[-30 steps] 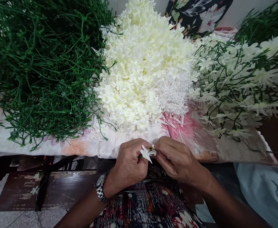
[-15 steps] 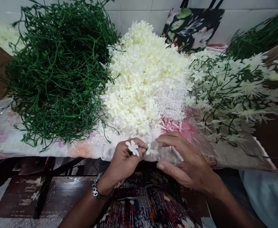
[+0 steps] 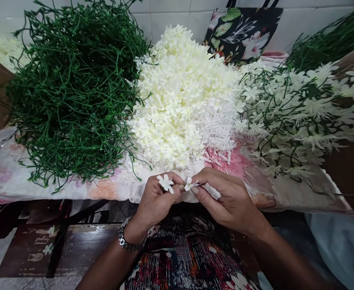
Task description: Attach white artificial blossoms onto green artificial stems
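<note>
My left hand (image 3: 157, 201) is closed on a green artificial flower stem, most of it hidden by the fingers. One open white artificial flower (image 3: 165, 183) shows above that fist. A second white flower (image 3: 189, 185), seen side-on with thin white stamens, sits at the left fingertips. The thumb and forefinger of my right hand (image 3: 229, 197) pinch its stamen end. Beyond both hands lies a heap of cream flower heads (image 3: 177, 96), with loose white stamens (image 3: 217, 127) at its lower right.
A big tangle of green plastic stems (image 3: 74, 92) stands at left. Assembled white flower sprays (image 3: 294, 117) lie at right, near more green stems (image 3: 324, 42). A floral bag (image 3: 243, 34) leans on the tiled wall. Floral cloth (image 3: 104, 189) covers the table; below is a brown wooden surface (image 3: 89, 245).
My right hand has moved left and its spread fingers have closed in a pinch at the second flower. My left hand keeps its grip on the stem, barely shifted.
</note>
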A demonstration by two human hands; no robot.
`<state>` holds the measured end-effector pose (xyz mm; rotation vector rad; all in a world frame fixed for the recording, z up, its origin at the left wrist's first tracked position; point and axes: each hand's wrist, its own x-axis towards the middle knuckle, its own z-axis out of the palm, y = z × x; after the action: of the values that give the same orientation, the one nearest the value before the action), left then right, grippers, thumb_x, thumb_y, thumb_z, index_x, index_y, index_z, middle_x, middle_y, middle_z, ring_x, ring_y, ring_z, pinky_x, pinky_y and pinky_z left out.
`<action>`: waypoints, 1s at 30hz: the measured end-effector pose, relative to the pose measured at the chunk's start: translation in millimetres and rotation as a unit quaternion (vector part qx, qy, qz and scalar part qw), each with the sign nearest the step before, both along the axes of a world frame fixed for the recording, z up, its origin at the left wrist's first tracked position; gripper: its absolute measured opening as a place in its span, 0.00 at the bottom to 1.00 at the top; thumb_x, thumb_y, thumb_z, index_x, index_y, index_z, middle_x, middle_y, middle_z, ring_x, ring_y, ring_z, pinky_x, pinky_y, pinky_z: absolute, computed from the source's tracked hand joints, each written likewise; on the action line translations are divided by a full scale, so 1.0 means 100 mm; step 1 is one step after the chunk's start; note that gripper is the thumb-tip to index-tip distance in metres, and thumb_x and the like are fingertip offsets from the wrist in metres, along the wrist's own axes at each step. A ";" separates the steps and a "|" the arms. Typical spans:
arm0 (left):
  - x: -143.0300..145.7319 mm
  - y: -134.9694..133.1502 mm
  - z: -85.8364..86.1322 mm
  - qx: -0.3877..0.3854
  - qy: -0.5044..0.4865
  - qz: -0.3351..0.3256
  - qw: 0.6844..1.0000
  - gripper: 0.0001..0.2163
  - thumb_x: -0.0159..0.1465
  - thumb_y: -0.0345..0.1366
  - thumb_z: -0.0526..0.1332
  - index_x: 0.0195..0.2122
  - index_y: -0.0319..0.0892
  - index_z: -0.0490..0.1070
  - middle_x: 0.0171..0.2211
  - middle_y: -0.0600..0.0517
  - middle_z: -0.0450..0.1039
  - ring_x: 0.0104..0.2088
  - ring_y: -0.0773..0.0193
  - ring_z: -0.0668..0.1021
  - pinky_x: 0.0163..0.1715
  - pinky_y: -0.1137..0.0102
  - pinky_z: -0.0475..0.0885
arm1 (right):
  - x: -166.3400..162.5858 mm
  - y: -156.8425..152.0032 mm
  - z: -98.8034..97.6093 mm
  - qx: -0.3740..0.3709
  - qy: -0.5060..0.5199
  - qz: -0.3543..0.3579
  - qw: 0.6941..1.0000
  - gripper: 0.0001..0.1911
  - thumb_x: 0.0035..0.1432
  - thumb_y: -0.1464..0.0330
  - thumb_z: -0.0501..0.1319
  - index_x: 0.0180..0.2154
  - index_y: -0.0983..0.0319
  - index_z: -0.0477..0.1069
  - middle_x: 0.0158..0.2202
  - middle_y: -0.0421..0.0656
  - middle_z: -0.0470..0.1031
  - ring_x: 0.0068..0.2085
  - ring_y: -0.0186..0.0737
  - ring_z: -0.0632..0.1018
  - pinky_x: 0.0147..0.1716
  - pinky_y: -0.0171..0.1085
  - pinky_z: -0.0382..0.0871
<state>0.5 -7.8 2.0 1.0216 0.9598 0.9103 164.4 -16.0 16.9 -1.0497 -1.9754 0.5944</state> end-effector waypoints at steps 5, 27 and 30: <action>0.03 0.01 0.07 0.007 0.033 0.004 0.999 0.07 0.54 0.34 0.57 0.20 0.40 0.63 0.14 0.61 0.51 0.17 0.74 0.54 0.17 0.76 0.51 | -0.03 0.03 -0.03 -0.012 -0.007 -0.011 1.000 0.06 0.56 0.76 0.54 0.30 0.63 0.66 0.23 0.39 0.67 0.24 0.31 0.68 0.23 0.31 0.62; 0.05 0.01 0.05 -0.102 -0.112 0.111 0.982 0.11 0.49 0.39 0.68 0.20 0.38 0.68 0.12 0.58 0.63 0.14 0.76 0.60 0.14 0.80 0.55 | -0.15 0.02 0.00 0.134 0.019 -0.080 0.988 0.07 0.53 0.79 0.58 0.35 0.63 0.66 0.30 0.42 0.69 0.32 0.34 0.71 0.30 0.33 0.68; 0.06 0.00 0.02 -0.076 -0.107 0.119 0.984 0.10 0.51 0.37 0.67 0.20 0.38 0.69 0.13 0.58 0.63 0.15 0.76 0.61 0.15 0.80 0.55 | -0.19 0.00 -0.03 0.139 0.027 -0.086 0.986 0.08 0.53 0.79 0.58 0.35 0.64 0.66 0.30 0.42 0.68 0.33 0.34 0.70 0.30 0.33 0.68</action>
<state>6.9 -8.1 4.4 0.6736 0.9655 1.1034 145.2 -15.7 13.7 -1.0057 -1.8346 0.2426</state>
